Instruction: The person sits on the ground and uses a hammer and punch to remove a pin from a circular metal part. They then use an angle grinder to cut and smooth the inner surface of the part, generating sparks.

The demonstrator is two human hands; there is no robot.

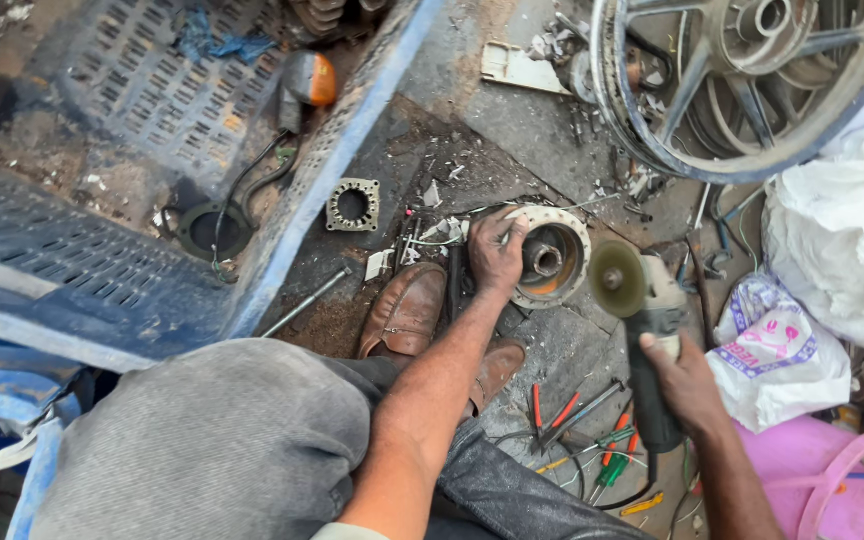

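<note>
Hub: round metal motor hub [549, 258], pale rim with an orange-brown inner ring and a stub of axle at the centre, lying flat on the grimy stone floor just ahead of two brown shoes.
Left hand: left hand [495, 250] pressed on the hub's near-left rim, fingers curled over the edge, pinning it down; closed on the rim rather than lifting it.
Right hand: right hand [680, 375] wrapped tight round the body of an angle grinder [642, 320], knuckles up, cord trailing back toward the lap.
Disc: grinder's disc [616, 278] facing up and toward the hub, just beside its right rim; touching or a hair apart, cannot tell. No sparks in view.
Progress: judged early or mid-way. Hub steadied and tool brought alongside; no fresh cut or bright ground patch to be made out on the rim, though blur and dirt hide fine marks. Grinding itself looks mostly left to do.
Thing versus grip: hub partly under the left palm, to the left of the grinder and forward of the right fist.
Near floor: pliers and screwdrivers with red and green handles [592, 430] scattered between the legs and the right forearm.
Farther out: square-flanged ring [353, 204] to the left, spoked wheel [742, 80] top right, white and printed bags [802, 330] at right, blue perforated frame [152, 150] at left.
</note>
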